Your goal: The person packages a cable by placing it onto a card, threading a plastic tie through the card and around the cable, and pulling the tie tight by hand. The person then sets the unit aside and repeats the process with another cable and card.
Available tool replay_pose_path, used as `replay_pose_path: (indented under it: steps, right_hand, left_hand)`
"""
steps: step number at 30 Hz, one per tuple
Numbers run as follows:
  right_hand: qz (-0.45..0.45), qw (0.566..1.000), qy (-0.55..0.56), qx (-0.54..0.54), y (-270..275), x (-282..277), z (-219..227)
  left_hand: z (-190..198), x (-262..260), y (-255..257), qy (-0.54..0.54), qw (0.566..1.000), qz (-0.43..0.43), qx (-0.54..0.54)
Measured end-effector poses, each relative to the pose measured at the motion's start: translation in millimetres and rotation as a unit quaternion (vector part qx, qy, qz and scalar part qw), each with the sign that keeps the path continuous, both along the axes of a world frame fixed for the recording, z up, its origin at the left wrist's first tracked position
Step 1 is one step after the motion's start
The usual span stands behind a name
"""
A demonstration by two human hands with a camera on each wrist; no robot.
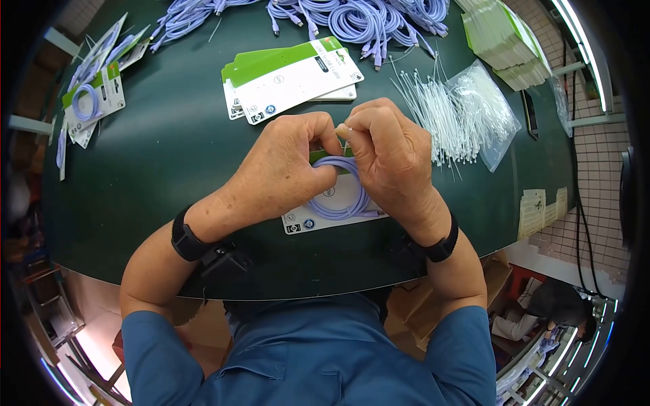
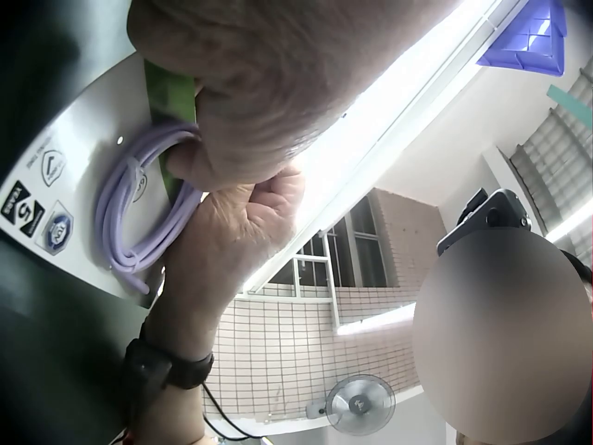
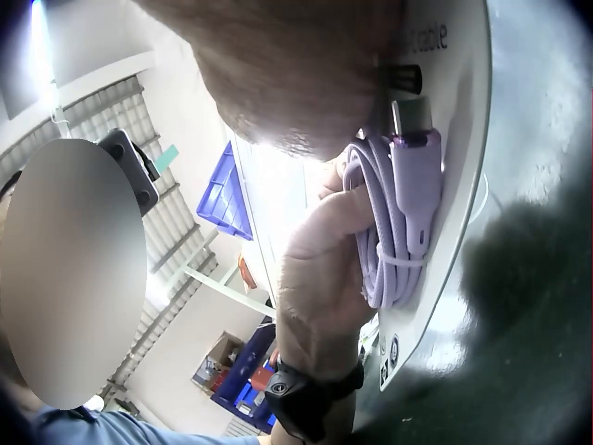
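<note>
A lilac USB cable point(image 1: 330, 212), wound into a coil, lies on a white and green printed card point(image 1: 296, 222) in front of the person. The left hand point(image 1: 281, 159) grips the coil's upper left side, its thumb at the loop and its index finger bent. Close against it, the right hand point(image 1: 396, 152) pinches a thin white cable tie between thumb and index finger at the coil's top; the fingers hide most of it. A silvery plug point(image 3: 412, 116) lies alongside the coil in the right wrist view. The wound strands are bound by a lilac band point(image 3: 400, 260).
Beyond the hands lies a stack of cards point(image 1: 291, 81). Loose white cable ties point(image 1: 433, 111) spill from a clear bag point(image 1: 491, 122) at right. Lilac cable bundles point(image 1: 365, 27) line the back; carded cables point(image 1: 95, 101) lie left. More cards point(image 1: 504, 44) stand at the back right.
</note>
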State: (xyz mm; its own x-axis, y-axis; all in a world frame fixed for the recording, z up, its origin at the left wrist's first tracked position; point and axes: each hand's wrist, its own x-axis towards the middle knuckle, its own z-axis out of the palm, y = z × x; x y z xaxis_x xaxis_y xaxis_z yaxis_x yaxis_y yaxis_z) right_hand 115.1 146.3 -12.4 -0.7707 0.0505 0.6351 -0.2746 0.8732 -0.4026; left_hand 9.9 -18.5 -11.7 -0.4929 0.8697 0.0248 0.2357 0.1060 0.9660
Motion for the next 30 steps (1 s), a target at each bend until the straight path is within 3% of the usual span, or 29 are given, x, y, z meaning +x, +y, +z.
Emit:
replay_pose_path:
  steps: [16, 24, 28, 30]
  right_hand:
    - [-0.012, 0.999, -0.008, -0.035, -1.8, -0.5, -2.5]
    - [0.048, 0.994, 0.052, -0.078, 0.7, 1.3, 19.1]
    - [0.04, 0.999, 0.004, 0.003, -1.4, 13.1, 36.0]
    - [0.088, 0.987, -0.086, -0.102, -4.2, 18.7, 42.3]
  left_hand:
    - [-9.4, 0.4, 1.2, 0.005, 1.0, -0.014, 0.022]
    - [6.2, -4.9, -1.6, -0.008, 1.0, 0.007, 0.022]
    - [13.0, -7.0, -1.6, -0.032, 0.999, 0.004, 0.025]
    - [12.2, -7.7, -1.9, -0.047, 0.998, -0.001, 0.029]
